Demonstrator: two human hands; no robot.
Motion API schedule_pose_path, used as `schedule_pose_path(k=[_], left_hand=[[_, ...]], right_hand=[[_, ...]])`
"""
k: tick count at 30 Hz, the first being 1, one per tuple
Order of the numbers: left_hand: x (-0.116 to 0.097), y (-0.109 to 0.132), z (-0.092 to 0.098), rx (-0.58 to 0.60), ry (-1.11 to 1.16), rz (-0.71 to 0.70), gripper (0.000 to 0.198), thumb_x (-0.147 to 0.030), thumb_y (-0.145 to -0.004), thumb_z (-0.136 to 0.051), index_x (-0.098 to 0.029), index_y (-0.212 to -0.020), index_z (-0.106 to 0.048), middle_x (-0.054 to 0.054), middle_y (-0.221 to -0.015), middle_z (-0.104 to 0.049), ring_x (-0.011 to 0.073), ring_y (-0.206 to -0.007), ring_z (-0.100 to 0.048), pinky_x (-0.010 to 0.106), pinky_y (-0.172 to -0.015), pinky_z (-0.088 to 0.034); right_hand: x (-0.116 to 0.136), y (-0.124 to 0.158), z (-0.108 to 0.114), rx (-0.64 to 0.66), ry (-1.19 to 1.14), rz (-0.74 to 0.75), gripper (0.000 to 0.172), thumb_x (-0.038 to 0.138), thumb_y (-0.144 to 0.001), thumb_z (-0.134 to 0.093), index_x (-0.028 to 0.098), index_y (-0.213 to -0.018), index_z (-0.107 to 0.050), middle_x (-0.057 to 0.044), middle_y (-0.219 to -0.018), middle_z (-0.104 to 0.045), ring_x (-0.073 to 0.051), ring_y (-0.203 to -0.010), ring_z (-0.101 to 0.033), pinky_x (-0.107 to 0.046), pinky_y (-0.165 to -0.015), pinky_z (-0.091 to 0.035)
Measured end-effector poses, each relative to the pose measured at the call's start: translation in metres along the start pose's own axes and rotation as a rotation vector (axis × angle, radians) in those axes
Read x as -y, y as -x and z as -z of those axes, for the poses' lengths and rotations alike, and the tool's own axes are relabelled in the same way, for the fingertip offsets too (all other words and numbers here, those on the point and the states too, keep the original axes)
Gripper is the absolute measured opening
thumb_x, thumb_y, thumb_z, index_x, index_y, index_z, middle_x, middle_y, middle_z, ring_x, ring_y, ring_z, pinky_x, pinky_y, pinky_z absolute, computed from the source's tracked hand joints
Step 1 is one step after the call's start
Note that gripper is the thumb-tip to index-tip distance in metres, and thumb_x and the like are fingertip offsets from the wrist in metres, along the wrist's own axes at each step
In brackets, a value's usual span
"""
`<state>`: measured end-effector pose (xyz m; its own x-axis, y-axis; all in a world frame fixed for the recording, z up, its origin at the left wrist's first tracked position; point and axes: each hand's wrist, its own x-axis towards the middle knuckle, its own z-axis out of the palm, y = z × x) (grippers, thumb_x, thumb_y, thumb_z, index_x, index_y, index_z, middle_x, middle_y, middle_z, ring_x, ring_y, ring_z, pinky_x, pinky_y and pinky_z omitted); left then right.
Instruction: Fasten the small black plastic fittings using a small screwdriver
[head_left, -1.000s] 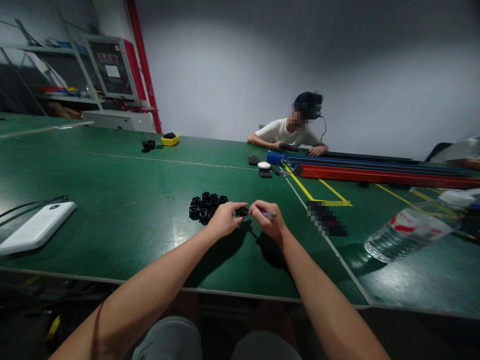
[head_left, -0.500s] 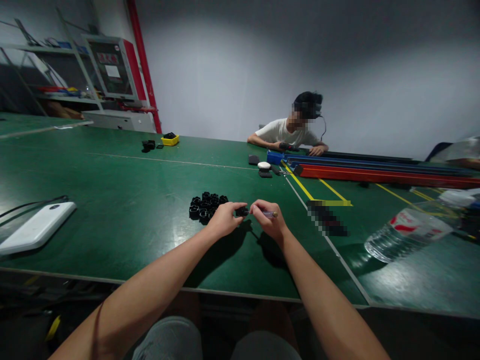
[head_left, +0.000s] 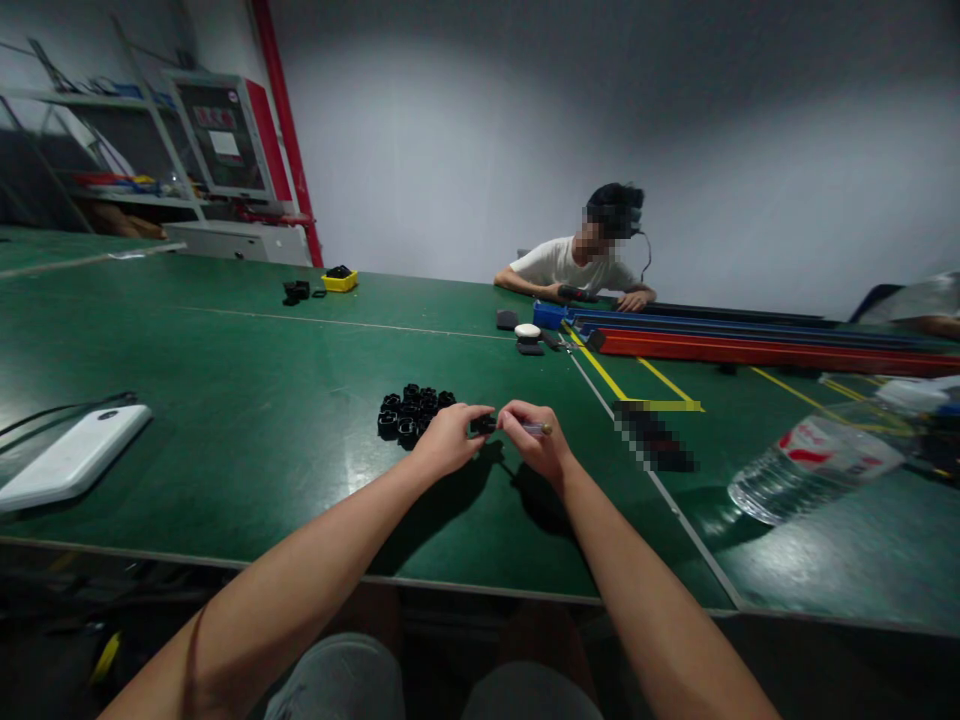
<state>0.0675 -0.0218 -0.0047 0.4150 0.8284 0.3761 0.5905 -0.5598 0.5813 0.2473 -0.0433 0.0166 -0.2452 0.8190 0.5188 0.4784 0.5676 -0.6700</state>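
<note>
My left hand pinches a small black plastic part between thumb and fingers, just above the table. Closed round a slim pen-like tool with a see-through barrel, my right hand points its tip leftward at the part. The tip meets or nearly meets the part; the fingers hide the exact contact. Just beyond my left hand, several similar black plastic parts stand grouped on the green table, some covered by that hand.
A white power bank with a cable lies left. At right are a plastic bottle on its side and a blurred dark object. Long red rails and blue rails stretch behind. A co-worker leans on the far edge; a yellow bin stands far left.
The black part has turned slightly in my left fingers, and my right hand with the pen-like tool has shifted marginally left. Everything else looks the same.
</note>
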Motion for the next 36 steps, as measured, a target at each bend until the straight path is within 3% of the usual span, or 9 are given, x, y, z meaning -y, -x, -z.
schedule_pose_path(k=[8, 16, 20, 25, 30, 36], left_hand=[[-0.004, 0.003, 0.013, -0.025, -0.259, -0.021, 0.036, -0.031, -0.083, -0.066, -0.023, -0.118, -0.069, 0.007, -0.116, -0.063, 0.0226, -0.096, -0.066, 0.031, -0.087, -0.052], [0.003, -0.003, 0.034, -0.13, -0.333, 0.001, 0.025, -0.032, -0.087, -0.062, -0.022, -0.109, -0.066, 0.007, -0.104, -0.067, 0.025, -0.1, -0.061, 0.035, -0.088, -0.049], [0.008, -0.006, 0.042, -0.172, -0.316, 0.012, 0.024, -0.032, -0.087, -0.06, -0.02, -0.107, -0.065, 0.008, -0.104, -0.069, 0.025, -0.097, -0.059, 0.036, -0.087, -0.047], [0.007, -0.005, 0.046, -0.05, -0.276, -0.063, 0.022, -0.033, -0.085, -0.061, -0.02, -0.102, -0.066, 0.008, -0.098, -0.069, 0.0248, -0.093, -0.058, 0.038, -0.087, -0.046], [0.009, -0.003, 0.044, 0.092, -0.326, -0.21, 0.025, -0.033, -0.078, -0.068, -0.021, -0.099, -0.067, 0.008, -0.109, -0.065, 0.027, -0.105, -0.053, 0.041, -0.098, -0.041], [0.017, 0.001, 0.04, 0.147, -0.405, -0.207, 0.027, -0.034, -0.074, -0.071, -0.022, -0.098, -0.069, 0.01, -0.117, -0.061, 0.0321, -0.117, -0.046, 0.046, -0.103, -0.035]], right_hand=[[-0.001, 0.001, 0.001, -0.074, -0.234, -0.097, 0.027, 0.035, -0.087, -0.053, 0.019, -0.067, -0.06, 0.003, -0.053, -0.046, -0.012, -0.049, -0.04, -0.025, -0.048, -0.03], [-0.007, -0.004, 0.003, -0.37, -0.492, -0.227, 0.027, 0.039, -0.083, -0.053, 0.02, -0.064, -0.056, 0.005, -0.047, -0.042, -0.011, -0.042, -0.039, -0.023, -0.041, -0.027], [-0.01, -0.007, 0.002, -0.453, -0.534, -0.269, 0.025, 0.037, -0.079, -0.054, 0.02, -0.061, -0.056, 0.005, -0.045, -0.042, -0.01, -0.04, -0.038, -0.022, -0.038, -0.025], [-0.01, -0.009, 0.002, -0.465, -0.535, -0.292, 0.023, 0.036, -0.077, -0.056, 0.02, -0.06, -0.056, 0.005, -0.043, -0.042, -0.009, -0.039, -0.038, -0.021, -0.037, -0.025], [-0.01, -0.009, 0.002, -0.466, -0.531, -0.283, 0.024, 0.037, -0.077, -0.055, 0.02, -0.06, -0.055, 0.005, -0.043, -0.042, -0.009, -0.038, -0.037, -0.021, -0.037, -0.024], [-0.009, -0.009, 0.002, -0.458, -0.559, -0.289, 0.023, 0.036, -0.077, -0.056, 0.02, -0.06, -0.056, 0.005, -0.044, -0.042, -0.009, -0.039, -0.038, -0.021, -0.037, -0.024]])
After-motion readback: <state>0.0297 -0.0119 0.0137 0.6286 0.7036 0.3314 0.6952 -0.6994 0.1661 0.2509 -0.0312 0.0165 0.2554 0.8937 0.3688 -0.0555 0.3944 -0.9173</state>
